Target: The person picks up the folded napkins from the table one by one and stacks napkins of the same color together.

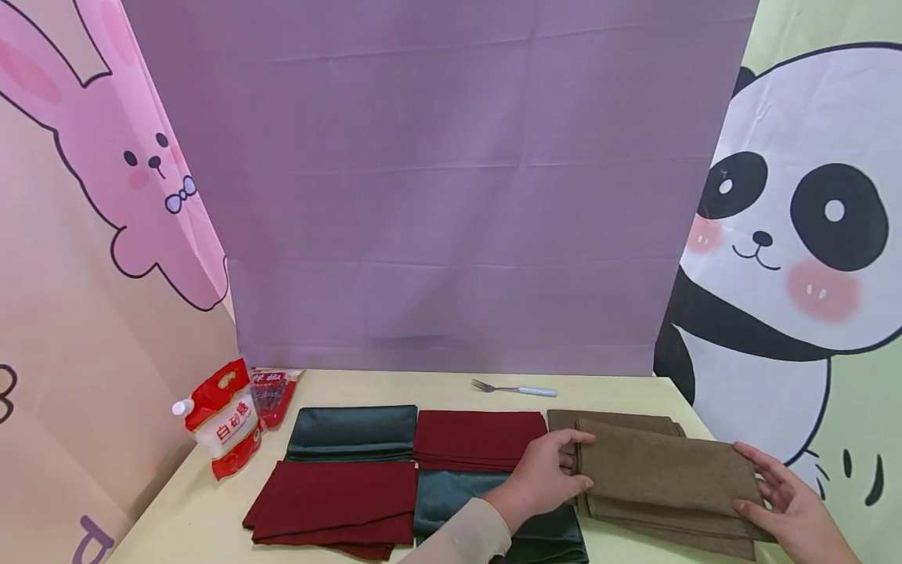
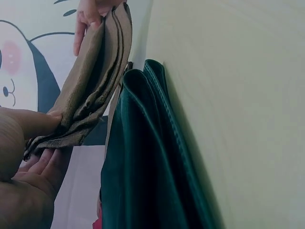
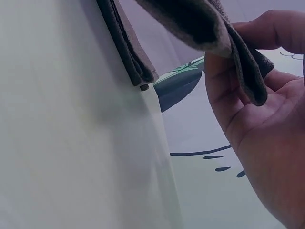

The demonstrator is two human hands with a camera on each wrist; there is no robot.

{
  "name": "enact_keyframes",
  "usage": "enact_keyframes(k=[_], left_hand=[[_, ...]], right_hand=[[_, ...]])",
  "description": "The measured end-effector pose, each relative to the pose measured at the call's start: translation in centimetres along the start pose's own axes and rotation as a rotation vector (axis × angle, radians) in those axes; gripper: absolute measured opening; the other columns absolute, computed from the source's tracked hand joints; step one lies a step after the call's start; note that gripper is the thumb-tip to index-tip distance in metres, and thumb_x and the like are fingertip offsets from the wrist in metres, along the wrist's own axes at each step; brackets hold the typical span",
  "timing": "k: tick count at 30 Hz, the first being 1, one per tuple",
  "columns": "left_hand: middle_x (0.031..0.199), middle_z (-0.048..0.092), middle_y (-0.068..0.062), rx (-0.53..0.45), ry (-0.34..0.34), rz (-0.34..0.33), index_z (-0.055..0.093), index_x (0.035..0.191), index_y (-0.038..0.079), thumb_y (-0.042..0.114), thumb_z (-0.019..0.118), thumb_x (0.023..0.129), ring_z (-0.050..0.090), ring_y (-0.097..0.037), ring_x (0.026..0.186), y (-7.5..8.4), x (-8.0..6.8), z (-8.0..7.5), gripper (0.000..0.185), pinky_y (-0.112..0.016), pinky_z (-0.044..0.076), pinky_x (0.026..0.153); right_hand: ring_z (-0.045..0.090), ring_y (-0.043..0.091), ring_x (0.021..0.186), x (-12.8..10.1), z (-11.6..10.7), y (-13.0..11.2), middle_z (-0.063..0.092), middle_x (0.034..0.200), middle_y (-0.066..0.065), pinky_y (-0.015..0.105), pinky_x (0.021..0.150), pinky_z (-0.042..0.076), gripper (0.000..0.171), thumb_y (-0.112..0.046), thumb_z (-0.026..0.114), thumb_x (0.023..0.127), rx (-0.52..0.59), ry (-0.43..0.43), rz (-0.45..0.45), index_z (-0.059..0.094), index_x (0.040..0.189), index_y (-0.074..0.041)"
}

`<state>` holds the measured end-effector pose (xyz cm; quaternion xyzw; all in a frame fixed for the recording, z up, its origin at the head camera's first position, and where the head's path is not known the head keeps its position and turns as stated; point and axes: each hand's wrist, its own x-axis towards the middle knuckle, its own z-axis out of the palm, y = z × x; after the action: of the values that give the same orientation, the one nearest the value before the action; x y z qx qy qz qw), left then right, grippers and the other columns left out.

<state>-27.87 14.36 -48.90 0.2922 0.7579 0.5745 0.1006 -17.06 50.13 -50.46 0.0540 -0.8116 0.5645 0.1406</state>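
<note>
Both of my hands hold a folded brown cloth (image 1: 669, 474) by its opposite ends, lifted off the table. My left hand (image 1: 543, 474) pinches the left end, thumb on one side and fingers on the other, as the left wrist view shows. At the right end, my right hand (image 1: 796, 505) grips the layers between thumb and fingers. Behind the held cloth lies another folded brown cloth (image 1: 620, 421), partly hidden by it. Under my left forearm is a folded teal-green cloth (image 1: 451, 497), whose layered edge shows in the left wrist view.
A folded red cloth (image 1: 479, 435), a dark green one (image 1: 355, 431) and another red one (image 1: 338, 497) lie to the left. At the back is a fork (image 1: 517, 389). A red-and-white pouch (image 1: 225, 423) and a red packet (image 1: 273, 395) stand at the table's left edge.
</note>
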Motion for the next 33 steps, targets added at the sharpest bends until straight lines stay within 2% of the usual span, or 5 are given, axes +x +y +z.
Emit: enact_keyframes(k=[8,17,26,31,33], left_hand=[[0.117,0.059,0.016,-0.048,0.021,-0.001,0.073,0.128,0.029,0.003,0.082,0.09,0.06,-0.001,0.09,-0.5,0.2,-0.1,0.047,-0.021,0.055,0.075],[0.124,0.061,0.015,-0.014,0.039,0.018,0.069,0.134,0.034,0.008,0.082,0.091,0.06,-0.001,0.094,-0.8,0.3,-0.2,0.052,-0.024,0.054,0.076],[0.136,0.057,0.013,0.011,0.024,0.054,0.062,0.143,0.034,0.008,0.081,0.093,0.057,-0.004,0.092,-1.1,0.3,-1.0,0.06,-0.024,0.051,0.072],[0.139,0.055,0.012,0.017,0.02,0.059,0.057,0.148,0.035,0.01,0.078,0.095,0.056,-0.006,0.085,-1.4,0.2,-1.1,0.061,-0.024,0.049,0.067],[0.136,0.055,0.012,0.01,0.022,0.052,0.056,0.148,0.035,0.009,0.077,0.096,0.055,-0.007,0.082,-1.4,0.0,-1.1,0.062,-0.024,0.048,0.065]], right_hand=[[0.063,-0.005,0.107,0.1,0.2,0.2,0.059,0.13,-0.023,0.019,0.077,0.057,0.075,0.02,0.067,0.09,0.068,0.019,-0.043,0.043,0.155,-0.011],[0.062,-0.006,0.098,0.3,0.3,-0.1,0.056,0.12,-0.03,0.02,0.075,0.057,0.07,-0.003,0.077,0.095,-0.196,0.09,0.064,0.042,0.155,-0.003],[0.043,-0.028,0.107,0.5,0.4,0.0,0.047,0.123,-0.04,0.002,0.08,0.039,0.062,-0.022,0.077,0.099,-0.287,0.103,0.067,0.05,0.149,0.002],[0.05,-0.021,0.104,0.7,0.5,0.1,0.047,0.124,-0.044,0.009,0.078,0.048,0.064,-0.023,0.075,0.1,-0.232,0.058,0.13,0.047,0.153,-0.001],[0.056,-0.016,0.102,0.7,0.6,0.3,0.048,0.125,-0.043,0.014,0.076,0.053,0.062,-0.016,0.074,0.1,-0.207,0.037,0.109,0.047,0.153,-0.002]])
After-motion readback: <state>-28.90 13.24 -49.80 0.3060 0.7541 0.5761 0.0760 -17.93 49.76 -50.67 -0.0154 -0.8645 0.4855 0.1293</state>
